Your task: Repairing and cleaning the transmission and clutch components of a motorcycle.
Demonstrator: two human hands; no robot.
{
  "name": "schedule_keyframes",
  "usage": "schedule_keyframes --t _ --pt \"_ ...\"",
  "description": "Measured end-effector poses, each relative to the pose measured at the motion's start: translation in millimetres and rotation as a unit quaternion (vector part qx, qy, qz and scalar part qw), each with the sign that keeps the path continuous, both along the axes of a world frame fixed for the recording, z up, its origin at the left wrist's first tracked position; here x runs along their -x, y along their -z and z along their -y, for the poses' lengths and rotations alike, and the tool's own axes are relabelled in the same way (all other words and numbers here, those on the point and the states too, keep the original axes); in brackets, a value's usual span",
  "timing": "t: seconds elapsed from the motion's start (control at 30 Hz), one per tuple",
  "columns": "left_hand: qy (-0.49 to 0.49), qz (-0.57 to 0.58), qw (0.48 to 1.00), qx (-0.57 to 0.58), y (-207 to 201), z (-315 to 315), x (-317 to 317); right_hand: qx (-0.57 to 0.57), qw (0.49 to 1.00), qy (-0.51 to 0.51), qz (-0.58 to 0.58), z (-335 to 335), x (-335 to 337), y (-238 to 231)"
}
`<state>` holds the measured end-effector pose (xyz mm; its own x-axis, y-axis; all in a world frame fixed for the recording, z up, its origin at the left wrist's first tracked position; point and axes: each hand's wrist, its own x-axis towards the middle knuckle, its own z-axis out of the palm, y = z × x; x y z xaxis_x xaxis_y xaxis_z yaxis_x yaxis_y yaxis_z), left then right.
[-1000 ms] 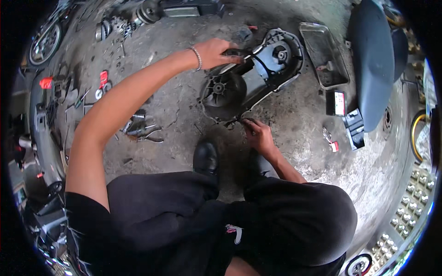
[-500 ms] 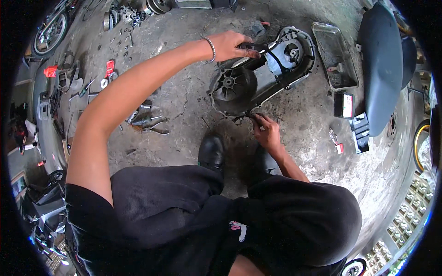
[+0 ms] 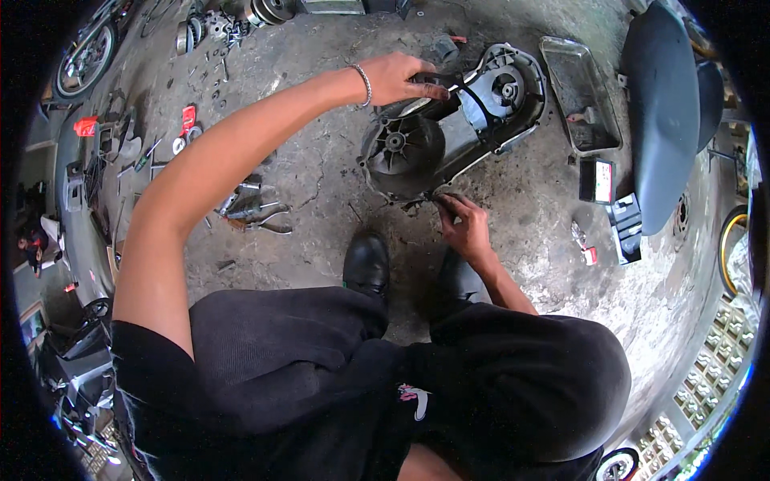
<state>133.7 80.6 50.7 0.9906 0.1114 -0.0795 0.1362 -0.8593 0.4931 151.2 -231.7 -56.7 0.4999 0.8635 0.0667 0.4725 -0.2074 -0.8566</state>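
A scooter's metal crankcase cover (image 3: 461, 148) lies on the concrete floor in front of my boots, its hollow inner side facing up. Across its middle runs a thin black rubber strip (image 3: 475, 94), like a gasket. At the cover's far left edge my left hand (image 3: 397, 78) is closed, with the strip's end between thumb and fingers. My right hand (image 3: 465, 226) is at the near rim, its fingers bent and pressed together there. What lies between those fingertips is dark and mostly hidden.
Right of the cover are a metal tray (image 3: 581, 100) with a brush in it, a battery (image 3: 597, 180) and a black seat (image 3: 664, 120). Pliers (image 3: 269, 220) and other tools lie to the left. Loose metal parts (image 3: 224, 28) sit far left. My boots (image 3: 366, 263) stand close by.
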Motion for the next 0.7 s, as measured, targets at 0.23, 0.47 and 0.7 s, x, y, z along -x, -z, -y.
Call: schedule_keyframes --t 0.23,0.47,0.7 --pt "0.001 -0.012 1.0 0.02 -8 2 2 0.006 1.0 0.018 -0.022 4 -2 -5" --pt "-0.004 -0.031 0.999 0.025 -6 -2 1 -0.045 0.997 0.059 -0.016 0 -5 -15" --pt "-0.009 0.007 1.0 0.011 -2 0 0 -0.013 0.999 0.04 0.003 -4 -4 -15"
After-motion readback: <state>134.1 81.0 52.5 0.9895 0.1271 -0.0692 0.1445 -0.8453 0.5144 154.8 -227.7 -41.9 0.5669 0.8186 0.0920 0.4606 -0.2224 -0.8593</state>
